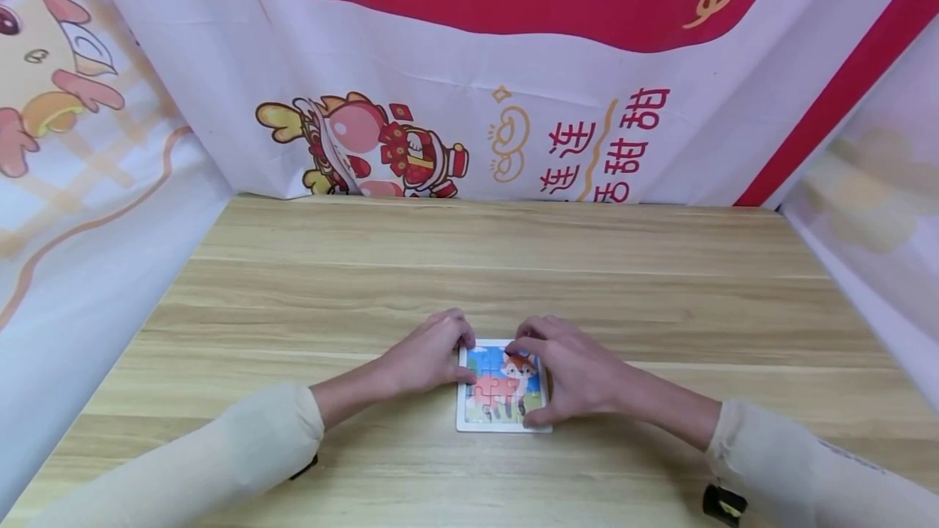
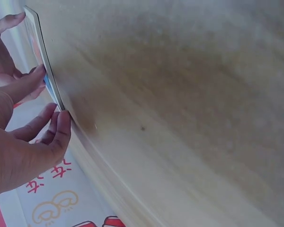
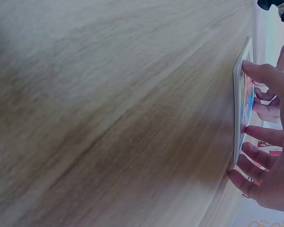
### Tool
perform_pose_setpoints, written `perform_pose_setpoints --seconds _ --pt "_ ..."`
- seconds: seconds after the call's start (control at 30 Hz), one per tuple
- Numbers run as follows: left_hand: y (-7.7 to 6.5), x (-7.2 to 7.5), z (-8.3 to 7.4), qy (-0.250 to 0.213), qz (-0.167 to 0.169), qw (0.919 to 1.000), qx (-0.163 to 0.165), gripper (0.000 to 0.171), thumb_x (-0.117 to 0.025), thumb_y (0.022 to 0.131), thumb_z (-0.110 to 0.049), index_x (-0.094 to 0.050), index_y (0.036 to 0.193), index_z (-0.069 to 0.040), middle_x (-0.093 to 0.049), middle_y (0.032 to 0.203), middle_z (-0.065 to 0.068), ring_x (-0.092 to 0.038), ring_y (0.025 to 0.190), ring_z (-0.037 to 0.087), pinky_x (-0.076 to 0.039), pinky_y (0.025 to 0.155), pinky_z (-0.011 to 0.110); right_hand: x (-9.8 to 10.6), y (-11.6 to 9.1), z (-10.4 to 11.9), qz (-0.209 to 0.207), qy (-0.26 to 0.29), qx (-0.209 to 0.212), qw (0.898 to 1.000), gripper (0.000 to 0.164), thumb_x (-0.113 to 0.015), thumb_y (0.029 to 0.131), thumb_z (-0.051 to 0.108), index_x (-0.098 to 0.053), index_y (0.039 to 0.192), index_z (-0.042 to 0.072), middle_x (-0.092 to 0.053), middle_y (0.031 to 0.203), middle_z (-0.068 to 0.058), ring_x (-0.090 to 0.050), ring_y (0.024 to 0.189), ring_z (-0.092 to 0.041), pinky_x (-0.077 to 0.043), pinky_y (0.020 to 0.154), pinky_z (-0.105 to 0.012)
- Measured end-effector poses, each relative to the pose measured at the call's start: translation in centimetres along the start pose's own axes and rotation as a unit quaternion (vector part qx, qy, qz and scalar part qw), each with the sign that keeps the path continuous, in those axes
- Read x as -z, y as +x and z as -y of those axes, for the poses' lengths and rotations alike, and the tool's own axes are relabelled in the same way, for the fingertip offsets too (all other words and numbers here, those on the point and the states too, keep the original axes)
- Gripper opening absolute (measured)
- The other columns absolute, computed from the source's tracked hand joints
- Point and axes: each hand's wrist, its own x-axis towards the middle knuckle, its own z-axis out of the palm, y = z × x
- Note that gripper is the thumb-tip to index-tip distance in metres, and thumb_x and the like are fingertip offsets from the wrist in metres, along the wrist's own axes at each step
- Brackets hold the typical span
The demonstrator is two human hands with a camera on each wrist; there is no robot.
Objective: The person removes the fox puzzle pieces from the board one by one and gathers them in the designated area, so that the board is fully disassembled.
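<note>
A small square jigsaw puzzle [image 1: 497, 388] in a white frame lies flat on the wooden table, its pieces forming an orange fox on blue and green. At its left side my left hand [image 1: 431, 353] holds the frame, thumb on the left border and curled fingers at the far left corner. My right hand [image 1: 579, 369] spans the right side, thumb on the near right corner and index finger on the picture near the fox's ear. In the right wrist view, the other fingers of the right hand [image 3: 274, 151] bend around the puzzle's far end [image 3: 238, 109].
The wood-grain table [image 1: 367, 267] extends around the puzzle on all sides. Behind it hangs a white and red printed cloth [image 1: 440, 55], with more cloth at the left [image 1: 110, 210] and right. A dark strap piece [image 1: 725, 503] shows under the right sleeve.
</note>
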Motion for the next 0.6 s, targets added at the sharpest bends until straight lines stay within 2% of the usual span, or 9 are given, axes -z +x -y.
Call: perform_pose_setpoints --seconds 0.33,0.6 --pt "-0.34 0.15 -0.16 -0.022 -0.018 0.9992 0.030 0.032 -0.091 0.078 -0.010 -0.077 0.102 0.004 -0.065 0.095 0.004 -0.061 0.090 0.019 -0.055 0.086 0.038 0.08 -0.03 0.13 0.008 0.007 -0.008 1.000 0.086 -0.096 0.064 0.050 -0.067 0.133 0.008 -0.056 0.131 -0.004 -0.053 0.119 -0.021 -0.048 0.105 -0.045" --pt "-0.57 0.59 0.03 -0.057 -0.001 0.9976 0.038 0.032 -0.088 0.081 -0.008 -0.076 0.107 0.005 -0.066 0.099 0.005 -0.062 0.092 0.019 -0.055 0.086 0.037 0.06 -0.02 0.21 0.009 0.007 -0.010 1.000 0.087 -0.096 0.064 0.049 -0.067 0.134 0.007 -0.056 0.131 -0.005 -0.053 0.118 -0.022 -0.049 0.105 -0.046"
